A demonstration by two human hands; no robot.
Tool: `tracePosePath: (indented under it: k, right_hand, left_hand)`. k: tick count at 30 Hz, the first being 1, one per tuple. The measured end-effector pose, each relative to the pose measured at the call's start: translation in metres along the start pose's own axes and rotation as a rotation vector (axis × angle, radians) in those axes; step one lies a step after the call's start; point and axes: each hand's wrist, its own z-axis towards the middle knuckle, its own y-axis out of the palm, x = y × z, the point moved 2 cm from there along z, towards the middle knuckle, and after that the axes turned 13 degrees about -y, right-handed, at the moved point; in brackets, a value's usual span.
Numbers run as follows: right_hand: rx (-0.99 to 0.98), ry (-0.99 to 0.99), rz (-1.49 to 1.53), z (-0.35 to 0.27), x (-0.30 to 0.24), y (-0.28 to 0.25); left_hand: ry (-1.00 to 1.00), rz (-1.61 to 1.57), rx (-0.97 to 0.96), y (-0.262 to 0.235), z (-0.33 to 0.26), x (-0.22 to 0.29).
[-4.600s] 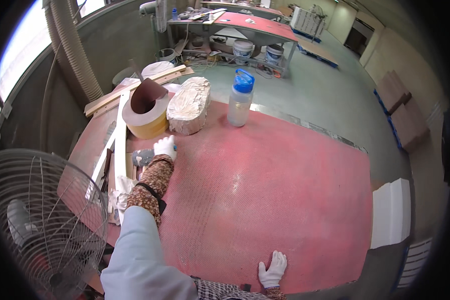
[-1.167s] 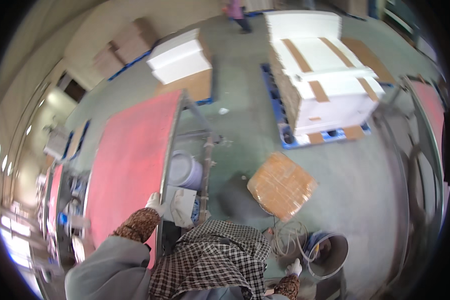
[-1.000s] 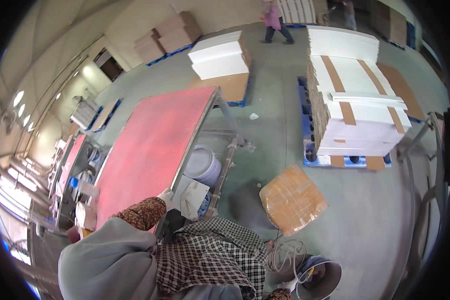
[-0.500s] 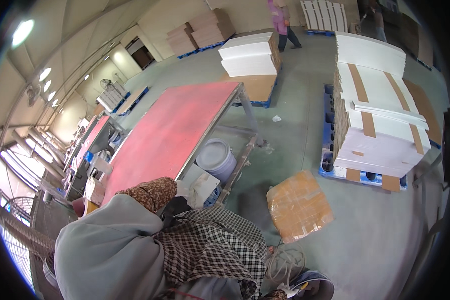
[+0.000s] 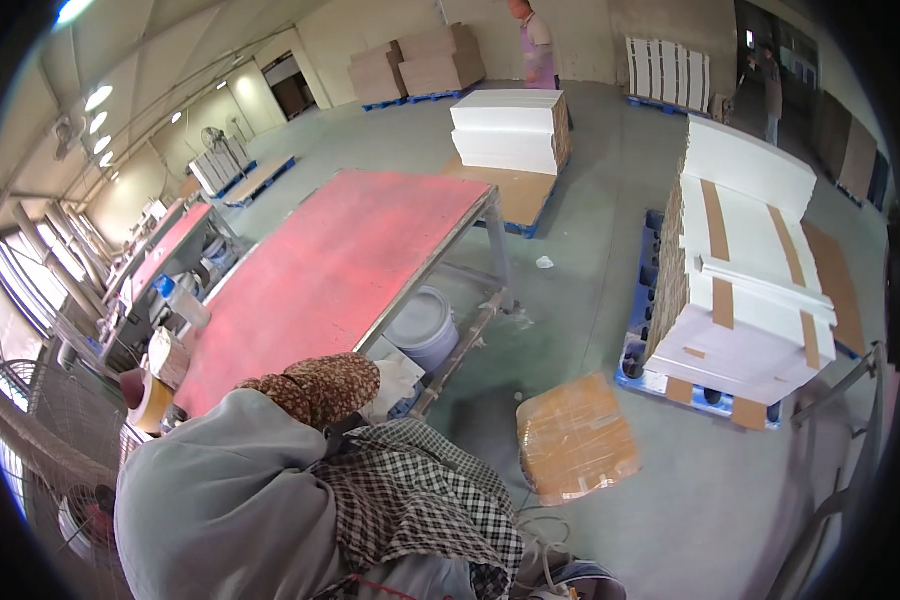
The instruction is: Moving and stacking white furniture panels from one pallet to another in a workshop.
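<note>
My left arm, in a brown floral sleeve [image 5: 315, 388], reaches over the near end of a long red-topped table [image 5: 340, 260]. Past the cuff the hand itself is hidden or merges with something whitish, so its fingers cannot be made out. A grey garment [image 5: 225, 500] and a black-and-white checked apron [image 5: 425, 490] cover my body. My right hand does not show. Low in the picture, near the apron's hem, a round bucket [image 5: 595, 578] is cut off by the edge, with a pale looped cord [image 5: 542, 545] beside it.
A taped cardboard piece [image 5: 578, 440] lies on the floor. Beneath the table stands a lidded white bucket [image 5: 422, 325]. White sheets [image 5: 740, 290] are stacked on a blue pallet at right, with another white stack [image 5: 508, 135] farther off. A bottle [image 5: 182, 300] sits at the table's left. Two people stand far back.
My view has tilted and shifted, so the pallets sit lower in the picture. The right sleeve and a yellow item by the lower bucket have mostly left view. The far person in purple has moved left.
</note>
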Motion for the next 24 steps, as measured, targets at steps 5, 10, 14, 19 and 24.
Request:
tracePosePath:
  k: [5, 10, 14, 19, 24]
  right_hand:
    - [0.088, -0.197, 0.367, -0.048, -0.158, -0.030]
    - [-0.085, -0.490, 0.399, -0.116, -0.330, -0.029]
    - [-0.500, -0.735, 0.199, -0.168, -0.417, -0.025]
    - [-0.964, -1.651, -0.181, -0.185, -0.453, 0.005]
    - [-1.172, -1.473, -0.303, -0.270, -0.491, 0.063]
  left_hand:
    - [0.207, -0.222, -0.025, -0.034, -0.024, 0.066]
    - [0.455, -0.636, -0.157, -0.042, -0.030, 0.106]
    - [0.385, -1.236, -0.484, -0.065, -0.049, 0.124]
    - [0.279, -1.872, -0.636, -0.092, -0.021, 0.103]
    - [0.062, -2.489, -0.529, -0.111, 0.007, 0.014]
